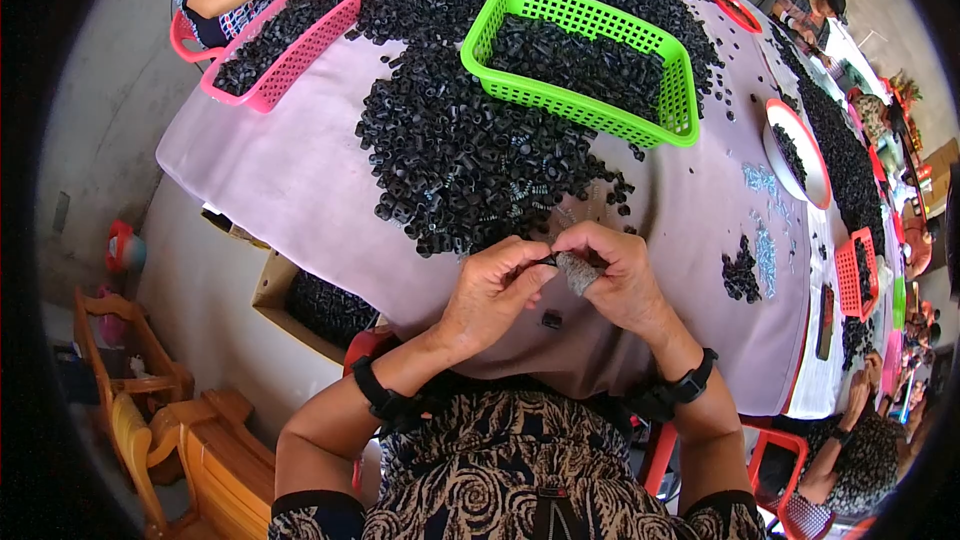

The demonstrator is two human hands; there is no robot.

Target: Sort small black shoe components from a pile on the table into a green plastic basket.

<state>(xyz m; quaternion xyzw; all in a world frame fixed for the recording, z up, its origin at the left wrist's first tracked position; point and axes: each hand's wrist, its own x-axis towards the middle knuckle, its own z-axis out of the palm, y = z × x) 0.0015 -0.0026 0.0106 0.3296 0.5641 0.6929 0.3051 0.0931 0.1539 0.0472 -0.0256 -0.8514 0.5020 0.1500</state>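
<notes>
My left hand (500, 285) is closed in a pinch on a small black plastic part (547, 260), mostly covered by the fingertips. Right beside it, my right hand (625, 275) is closed around a grey, rough-textured bundle (577, 274); its exact kind is too small to tell. The two hands' fingertips nearly meet over the near edge of the table. Just below them a single black piece (551, 320) lies on the pinkish tablecloth (700, 230). Beyond my hands spreads a big heap of small black plastic parts (440, 140), with a few silvery springs (520, 190) on it.
A green basket (585, 120) of black parts stands on the heap; a pink basket (310, 50) is at the left. To the right are a white bowl (815, 175), pale-blue small pieces (765, 250) and a red basket (850, 280). Other people sit around the tables.
</notes>
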